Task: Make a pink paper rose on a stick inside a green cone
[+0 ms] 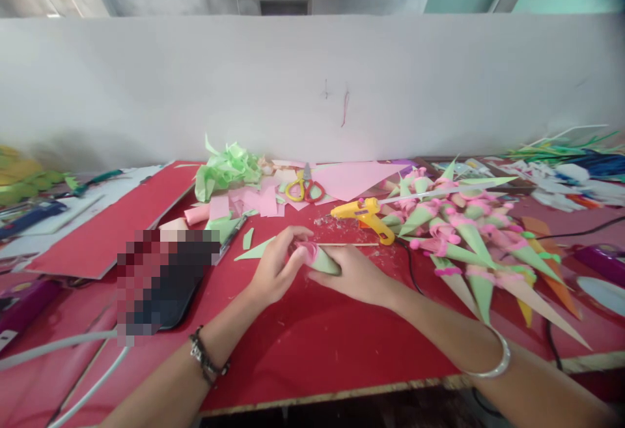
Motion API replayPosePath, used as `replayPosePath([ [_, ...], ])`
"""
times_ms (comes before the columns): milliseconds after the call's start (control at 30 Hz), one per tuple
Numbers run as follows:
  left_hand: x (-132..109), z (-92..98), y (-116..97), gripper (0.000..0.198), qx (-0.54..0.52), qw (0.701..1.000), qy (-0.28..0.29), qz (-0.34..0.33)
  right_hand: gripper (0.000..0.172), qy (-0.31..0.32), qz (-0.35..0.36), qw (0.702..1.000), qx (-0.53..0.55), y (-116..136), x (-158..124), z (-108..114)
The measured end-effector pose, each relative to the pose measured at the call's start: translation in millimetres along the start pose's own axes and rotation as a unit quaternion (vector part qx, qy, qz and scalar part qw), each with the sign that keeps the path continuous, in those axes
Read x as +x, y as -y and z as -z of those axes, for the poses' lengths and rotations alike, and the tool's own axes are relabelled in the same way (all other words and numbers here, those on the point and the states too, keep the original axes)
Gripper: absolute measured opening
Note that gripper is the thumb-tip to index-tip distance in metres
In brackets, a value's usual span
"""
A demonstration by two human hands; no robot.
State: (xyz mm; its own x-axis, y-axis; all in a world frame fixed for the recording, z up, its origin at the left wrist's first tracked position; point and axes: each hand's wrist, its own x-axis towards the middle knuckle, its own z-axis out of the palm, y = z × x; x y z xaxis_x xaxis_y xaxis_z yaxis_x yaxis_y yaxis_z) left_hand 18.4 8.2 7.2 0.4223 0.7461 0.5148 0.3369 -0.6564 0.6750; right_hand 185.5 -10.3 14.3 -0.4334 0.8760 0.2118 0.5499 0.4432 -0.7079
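Observation:
Between my hands, over the red table, is a paper cone flower (324,260) with a light green wrap and a pink top at its left end. My left hand (278,268) pinches the pink end with bent fingers. My right hand (354,275) is wrapped round the green part from the right, hiding some of it. A thin pale stick (349,244) runs sideways just above my right hand; whether I hold it I cannot tell. A pointed green paper piece (254,250) lies behind my left hand. The yellow glue gun (368,215) rests just beyond my right hand.
Finished green and pink paper cones (469,232) are heaped at right. Scissors (305,187), pink paper (351,180) and crumpled green paper (227,171) lie at the back. A phone (183,298), partly blurred out, is at left near a white cable (58,340). A black cord (414,265) trails from the glue gun.

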Motion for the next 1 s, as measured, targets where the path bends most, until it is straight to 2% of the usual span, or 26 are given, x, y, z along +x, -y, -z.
replayPosePath([
  [100, 1.6, -1.3, -1.2, 0.021, 0.039, 0.999, 0.023, -0.010, 0.026, 0.002, -0.001, 0.999, -0.042, 0.8, 0.2, -0.3],
  [233, 3.1, -1.9, -1.5, 0.023, 0.051, 0.997, 0.052, -0.033, 0.024, 0.010, -0.017, 0.996, -0.088, -1.1, -0.4, -0.7],
  [500, 2.0, -2.6, -0.1, 0.024, 0.044, 0.994, 0.077, -0.060, 0.025, 0.020, -0.023, 0.995, -0.099, -0.9, -0.8, 0.0],
  [1000, 4.8, -1.6, 0.9, 0.022, -0.048, 0.997, 0.066, 0.009, 0.022, 0.011, -0.010, 1.000, -0.010, -3.8, 0.7, -0.8],
])
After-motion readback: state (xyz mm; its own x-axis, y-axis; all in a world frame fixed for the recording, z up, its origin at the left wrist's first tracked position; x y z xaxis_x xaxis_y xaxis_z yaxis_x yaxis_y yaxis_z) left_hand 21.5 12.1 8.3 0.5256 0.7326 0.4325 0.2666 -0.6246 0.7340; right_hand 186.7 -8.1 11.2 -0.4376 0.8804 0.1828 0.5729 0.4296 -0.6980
